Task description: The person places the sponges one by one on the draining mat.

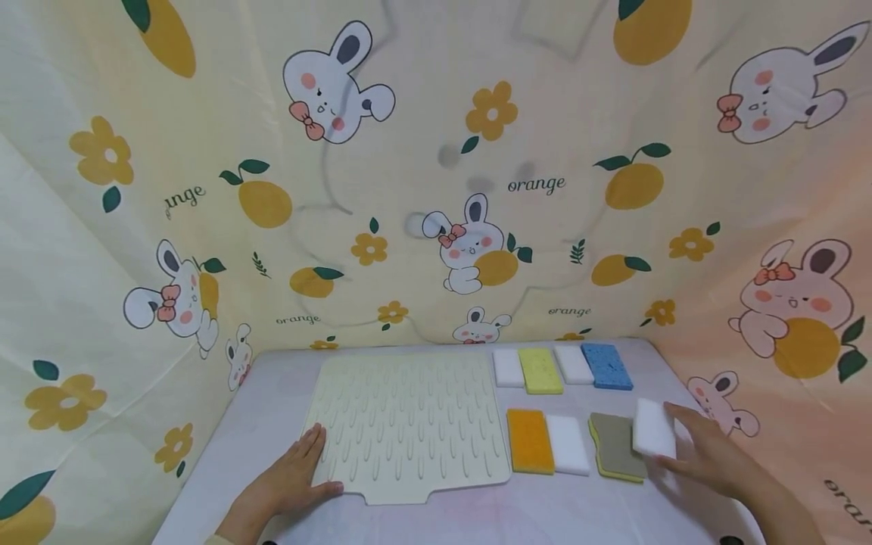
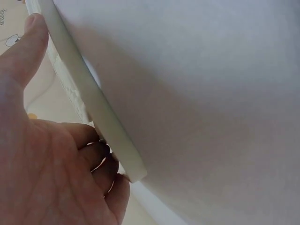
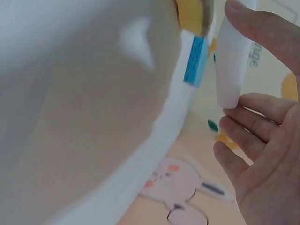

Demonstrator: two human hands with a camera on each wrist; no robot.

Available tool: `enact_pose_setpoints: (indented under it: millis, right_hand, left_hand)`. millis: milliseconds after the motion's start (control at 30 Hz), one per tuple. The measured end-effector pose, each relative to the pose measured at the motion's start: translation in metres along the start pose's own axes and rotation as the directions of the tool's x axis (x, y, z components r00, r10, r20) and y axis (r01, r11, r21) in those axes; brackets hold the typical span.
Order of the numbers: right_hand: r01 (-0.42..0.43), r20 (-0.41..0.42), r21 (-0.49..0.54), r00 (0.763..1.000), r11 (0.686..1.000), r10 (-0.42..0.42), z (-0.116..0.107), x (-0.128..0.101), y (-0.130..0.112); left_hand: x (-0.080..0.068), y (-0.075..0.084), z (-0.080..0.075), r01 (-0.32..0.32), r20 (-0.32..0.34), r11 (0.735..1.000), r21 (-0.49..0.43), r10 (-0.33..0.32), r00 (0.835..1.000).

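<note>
Right hand [image 1: 708, 454] grip pinching white sponge [image 1: 654, 428] above grey sponge [image 1: 616, 445], left hand [image 1: 289, 484] flat on mat [image 1: 409, 424] edge

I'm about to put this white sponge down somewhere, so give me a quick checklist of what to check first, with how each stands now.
1. Right hand holds the white sponge: ok.
2. Sponge lifted off the table: ok, tilted over the grey sponge.
3. Left hand steadies the drying mat: ok, resting on its edge.
4. Mat surface free: ok.
5. Firmness of the pinch: cannot tell.
</note>
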State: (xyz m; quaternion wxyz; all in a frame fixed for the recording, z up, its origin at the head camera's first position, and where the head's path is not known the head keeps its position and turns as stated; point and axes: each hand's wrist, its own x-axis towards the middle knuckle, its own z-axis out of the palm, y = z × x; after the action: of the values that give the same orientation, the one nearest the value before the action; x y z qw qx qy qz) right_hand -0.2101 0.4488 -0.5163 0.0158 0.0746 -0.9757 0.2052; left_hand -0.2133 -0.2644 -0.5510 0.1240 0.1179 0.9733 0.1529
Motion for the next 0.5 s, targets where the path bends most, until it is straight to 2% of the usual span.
enact_pose_setpoints:
  millis: [233,500]
  right_hand:
    - [0.011,0.009,0.065,1.000,0.998,-0.011,0.013,0.013,-0.030]
    - [0.041,0.013,0.104,0.999,0.994,-0.043,0.025,0.032,-0.069]
  left_hand:
    - [0.001,0.000,0.000,-0.012,-0.003,0.999,0.032,0.012,1.000]
    - [0.001,0.002,-0.002,-0.011,-0.006,1.000,0.018,0.011,1.000]
